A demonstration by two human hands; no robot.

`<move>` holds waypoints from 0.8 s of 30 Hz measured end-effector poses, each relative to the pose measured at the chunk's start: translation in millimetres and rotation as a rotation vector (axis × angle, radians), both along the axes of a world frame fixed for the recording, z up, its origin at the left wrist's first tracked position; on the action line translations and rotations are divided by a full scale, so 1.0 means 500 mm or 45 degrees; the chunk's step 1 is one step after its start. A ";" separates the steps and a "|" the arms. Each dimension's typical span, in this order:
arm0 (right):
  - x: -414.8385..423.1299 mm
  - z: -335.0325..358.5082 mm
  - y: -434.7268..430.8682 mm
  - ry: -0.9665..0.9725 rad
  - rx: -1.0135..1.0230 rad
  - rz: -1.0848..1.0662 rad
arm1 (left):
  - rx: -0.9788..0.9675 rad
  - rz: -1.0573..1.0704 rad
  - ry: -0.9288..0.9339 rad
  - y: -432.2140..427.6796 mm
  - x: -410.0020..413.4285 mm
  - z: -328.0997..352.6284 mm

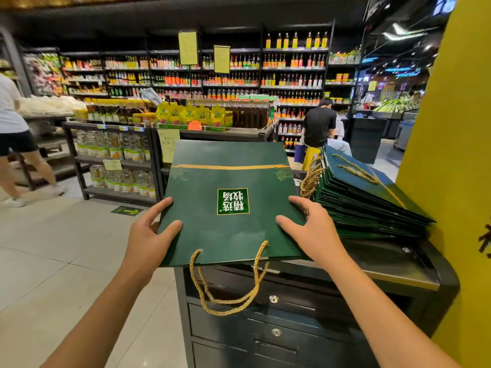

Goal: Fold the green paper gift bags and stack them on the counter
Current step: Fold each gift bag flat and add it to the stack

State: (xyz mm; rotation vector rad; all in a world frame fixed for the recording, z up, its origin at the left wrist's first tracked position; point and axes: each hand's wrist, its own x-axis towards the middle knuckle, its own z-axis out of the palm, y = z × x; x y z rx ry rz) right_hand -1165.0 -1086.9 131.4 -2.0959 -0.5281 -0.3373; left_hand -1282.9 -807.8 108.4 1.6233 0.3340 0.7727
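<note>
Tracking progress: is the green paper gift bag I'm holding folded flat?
Folded flat: the green paper gift bag shows one smooth face.

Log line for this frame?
left hand: grips green gift bag, left edge | right hand: grips right edge | bag: flat over counter, gold rope handles hang off front | stack of green bags: on counter

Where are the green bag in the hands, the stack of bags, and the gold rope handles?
green gift bag [233, 201]: head view, its printed centre label.
stack of folded bags [366, 205]: head view, fanned edges.
gold rope handles [263, 246]: head view, right strand's top end.
</note>
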 end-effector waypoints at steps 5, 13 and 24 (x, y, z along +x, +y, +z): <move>0.005 0.080 -0.024 -0.029 0.033 -0.043 | 0.132 -0.054 -0.015 -0.003 0.018 0.103; 0.026 0.223 -0.143 -0.014 -0.018 -0.219 | 0.441 -0.227 0.013 -0.102 0.116 0.259; 0.121 0.226 -0.302 0.224 -0.434 -0.683 | 0.763 -0.538 0.317 -0.298 0.322 0.285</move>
